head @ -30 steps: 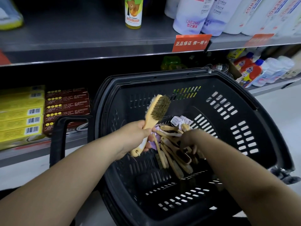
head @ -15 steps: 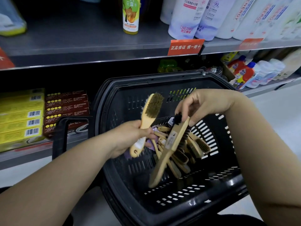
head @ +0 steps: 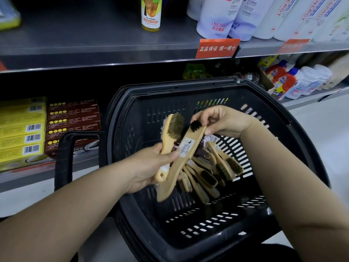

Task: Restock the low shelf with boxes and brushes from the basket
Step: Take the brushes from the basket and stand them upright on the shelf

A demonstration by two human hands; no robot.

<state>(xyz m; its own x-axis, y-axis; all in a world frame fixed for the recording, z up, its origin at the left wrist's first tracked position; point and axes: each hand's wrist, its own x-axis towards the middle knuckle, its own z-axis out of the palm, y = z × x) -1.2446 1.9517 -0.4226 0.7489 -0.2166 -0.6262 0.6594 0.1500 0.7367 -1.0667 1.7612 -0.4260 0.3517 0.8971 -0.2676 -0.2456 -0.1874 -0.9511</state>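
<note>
Head view: the left hand (head: 149,167) has its grip curled round the handle of a brown-bristled wooden brush (head: 172,133), its thumb on a long black-bristled brush (head: 181,157). The right hand (head: 224,121), at 1 o'clock from it, pinches that brush's head end. Both hang over the black basket (head: 188,89), with more brushes (head: 207,174) heaped inside. At 9 o'clock, yellow boxes (head: 22,133) and brown boxes (head: 73,120) sit on the low shelf (head: 18,178).

Grey metal upper shelf (head: 94,42) spans far side, dark recess beneath. White bottles (head: 217,16) stand on it at right, yellow-label bottle (head: 150,14) at centre. Orange sign (head: 217,48) clipped to shelf edge. Pale floor (head: 321,138) right. Light dim.
</note>
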